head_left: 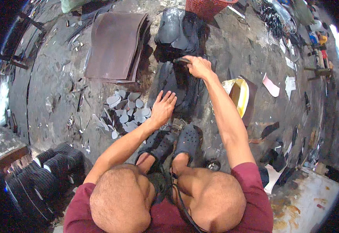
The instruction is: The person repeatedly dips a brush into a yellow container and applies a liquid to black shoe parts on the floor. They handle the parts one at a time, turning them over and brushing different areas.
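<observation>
My left hand (163, 107) rests with its fingers extended on the near part of a dark, flat piece (165, 79) on the ground. At the far side of that piece, my right hand (199, 66) is closed around a slim, dark tool (183, 60). The tool's working end is hard to make out against the black background. Just beyond lies a black stack (175, 33) with smooth, greyish rounded shapes on top. Beside my left hand spreads a pile of small grey rounded cut-outs (128, 110).
Brown sheets (115, 46) are stacked at far left, near a red basket (206, 7). A cut-open container with yellow edges (240, 95) stands right of my right forearm. Black ridged soles (47, 171) sit lower left. My feet wear dark clogs (188, 140). Scraps litter the floor.
</observation>
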Motion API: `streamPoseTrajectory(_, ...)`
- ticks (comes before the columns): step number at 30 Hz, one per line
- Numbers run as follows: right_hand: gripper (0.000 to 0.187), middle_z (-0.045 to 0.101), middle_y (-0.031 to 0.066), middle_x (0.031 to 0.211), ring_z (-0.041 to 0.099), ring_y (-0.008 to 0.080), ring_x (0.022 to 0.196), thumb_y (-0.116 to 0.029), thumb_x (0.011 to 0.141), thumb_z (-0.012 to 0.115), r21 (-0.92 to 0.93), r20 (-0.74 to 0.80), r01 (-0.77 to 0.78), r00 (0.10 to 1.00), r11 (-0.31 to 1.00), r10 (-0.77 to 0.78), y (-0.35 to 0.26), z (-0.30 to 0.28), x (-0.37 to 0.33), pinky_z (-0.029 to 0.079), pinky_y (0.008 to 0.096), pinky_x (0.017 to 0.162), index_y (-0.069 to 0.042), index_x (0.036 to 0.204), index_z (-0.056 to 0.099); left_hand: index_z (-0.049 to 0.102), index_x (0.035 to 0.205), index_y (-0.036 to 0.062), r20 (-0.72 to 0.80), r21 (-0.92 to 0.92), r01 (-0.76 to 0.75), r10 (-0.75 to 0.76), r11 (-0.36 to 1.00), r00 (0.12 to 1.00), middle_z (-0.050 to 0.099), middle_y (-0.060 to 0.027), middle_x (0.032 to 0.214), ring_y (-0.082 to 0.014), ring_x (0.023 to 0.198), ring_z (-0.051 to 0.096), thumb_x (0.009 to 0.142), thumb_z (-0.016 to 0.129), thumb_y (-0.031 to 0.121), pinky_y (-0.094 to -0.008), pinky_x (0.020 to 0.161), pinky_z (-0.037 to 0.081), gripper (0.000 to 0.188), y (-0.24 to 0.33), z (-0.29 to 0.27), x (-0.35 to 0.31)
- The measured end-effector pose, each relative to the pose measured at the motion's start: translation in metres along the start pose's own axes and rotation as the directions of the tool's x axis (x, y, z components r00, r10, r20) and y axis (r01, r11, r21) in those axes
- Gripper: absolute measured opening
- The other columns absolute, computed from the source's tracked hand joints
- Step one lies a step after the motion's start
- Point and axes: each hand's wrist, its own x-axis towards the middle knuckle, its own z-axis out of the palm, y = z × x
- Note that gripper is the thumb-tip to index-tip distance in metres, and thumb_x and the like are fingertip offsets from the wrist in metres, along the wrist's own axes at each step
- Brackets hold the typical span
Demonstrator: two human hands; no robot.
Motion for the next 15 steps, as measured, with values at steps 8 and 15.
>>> streamPoseTrajectory(8,0.044,0.073,0.0156,0.11,0.069,0.0385,0.103,-0.016,0.089,0.059,0.036,0.133,0.081,0.987,0.996,-0.085,-0.017,0.031,-0.033,0.055,0.0541,0.087,-0.032,0.129,0.064,0.057,0.137,0.0064,0.129,-0.171,0.082,-0.061,0.982,0.99,0.053,-0.0102,0.147,-0.0297,0.143,0.042,0.084,0.067,0.013,-0.0498,0.123,0.021,0.054,0.007,-0.011,-0.035)
streamPoseTrajectory(15,0.045,0.073,0.018,0.1,0.071,0.0404,0.093,-0.012,0.086,0.058,0.049,0.078,0.159,0.984,0.986,-0.163,-0.037,0.051,-0.08,0.055,0.0552,0.079,-0.026,0.128,0.064,0.073,0.108,0.0089,-0.272,-0.448,0.308,-0.455,0.84,0.848,0.072,-0.0112,0.117,-0.0304,0.115,0.064,0.082,0.07,0.006,-0.0453,0.104,0.046,0.027,-0.025,-0.035,-0.049)
